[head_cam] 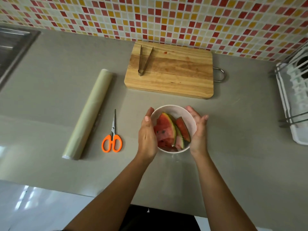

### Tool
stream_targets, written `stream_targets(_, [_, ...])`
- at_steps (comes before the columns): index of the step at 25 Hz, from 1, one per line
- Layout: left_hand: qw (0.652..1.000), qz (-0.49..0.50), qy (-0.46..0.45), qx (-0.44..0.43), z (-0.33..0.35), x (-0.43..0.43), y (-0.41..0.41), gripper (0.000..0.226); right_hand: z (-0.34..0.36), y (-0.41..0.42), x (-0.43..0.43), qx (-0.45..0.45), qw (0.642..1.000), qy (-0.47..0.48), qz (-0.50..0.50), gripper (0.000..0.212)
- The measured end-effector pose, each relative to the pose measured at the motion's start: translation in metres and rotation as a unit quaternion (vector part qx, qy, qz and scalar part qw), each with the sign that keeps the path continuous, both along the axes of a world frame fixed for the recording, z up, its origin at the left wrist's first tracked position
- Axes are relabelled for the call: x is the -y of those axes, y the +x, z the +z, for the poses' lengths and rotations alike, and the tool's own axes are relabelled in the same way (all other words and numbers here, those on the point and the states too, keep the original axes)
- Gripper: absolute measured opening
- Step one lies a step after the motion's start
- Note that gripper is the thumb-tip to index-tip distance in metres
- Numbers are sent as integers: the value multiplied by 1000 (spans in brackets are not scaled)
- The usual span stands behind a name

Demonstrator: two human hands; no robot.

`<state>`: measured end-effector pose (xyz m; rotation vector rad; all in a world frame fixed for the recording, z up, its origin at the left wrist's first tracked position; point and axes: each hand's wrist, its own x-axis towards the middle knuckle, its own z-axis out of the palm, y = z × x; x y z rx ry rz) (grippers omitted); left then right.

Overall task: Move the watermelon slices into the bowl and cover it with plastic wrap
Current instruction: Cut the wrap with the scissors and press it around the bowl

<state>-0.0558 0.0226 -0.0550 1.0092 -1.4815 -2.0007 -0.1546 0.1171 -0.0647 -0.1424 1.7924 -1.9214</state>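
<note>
Bowl point(173, 110), white, sits on grey worktop point(233, 147), near the front edge, centre of view. Watermelon slices point(166, 129) are inside it: one large wedge on the left, thinner ones leaning toward the right wall, rinds up and to the right. A clear film seems to lie over the bowl, with a loose fold showing on the worktop just below the rim point(176, 157); too faint to confirm coverage.

Left hand point(147, 135) flat against the bowl's left side, fingers together and extended along the rim, not pinching anything. Right hand point(198, 129) against the right side, fingers loosely spread, palm inward, also not pinching.

Wrap roll point(88, 114) lies diagonally to the left, well apart from the bowl. Scissors point(112, 139), orange handles, closed, between roll and bowl. Board point(175, 72) behind the bowl, against the tiled wall; tongs point(144, 60) rest on its left part. Sink point(11, 52) at far left; rack point(293, 100) at far right.
</note>
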Motion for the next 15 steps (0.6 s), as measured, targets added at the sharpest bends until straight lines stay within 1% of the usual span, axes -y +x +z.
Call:
stream_targets(3, [999, 28, 12, -9, -5, -4, -2, 49, -4, -2, 2, 27, 1000, -8, -12, 67])
stream_targets(5, [999, 21, 39, -23, -4, 1, -6, 51, -7, -2, 3, 34, 999, 13, -14, 71])
stream_targets(6, [998, 9, 62, -23, -3, 7, -7, 54, -7, -2, 2, 38, 999, 38, -10, 74])
stream_targets(8, [997, -4, 76, -1, -3, 18, -3, 60, -6, -4, -3, 34, 993, 115, -1, 81])
stream_targets(9, [997, 11, 69, 11, -5, 16, 4, 62, -3, -7, -7, 10, 987, 158, -5, 84])
stream_targets(10, [998, 35, 59, 11, -6, 8, 12, 60, 0, -13, -11, -34, 982, 183, -14, 85])
stream_targets(11, [997, 53, 51, -4, -6, -5, 20, 54, 3, -18, -13, -70, 983, 170, -16, 82])
stream_targets(12, [997, 56, 45, -23, -7, -21, 25, 49, 6, -23, -11, -81, 988, 132, -3, 77])
stream_targets(13, [997, 47, 41, -45, -8, -33, 26, 44, 7, -23, -8, -79, 992, 95, 24, 72])
stream_targets(14, [996, 39, 51, -64, -8, -37, 21, 44, 9, -19, -3, -72, 993, 81, 40, 66])
stream_targets(15, [994, 29, 76, -74, -7, -30, 13, 47, 10, -12, 2, -60, 994, 79, 33, 62])
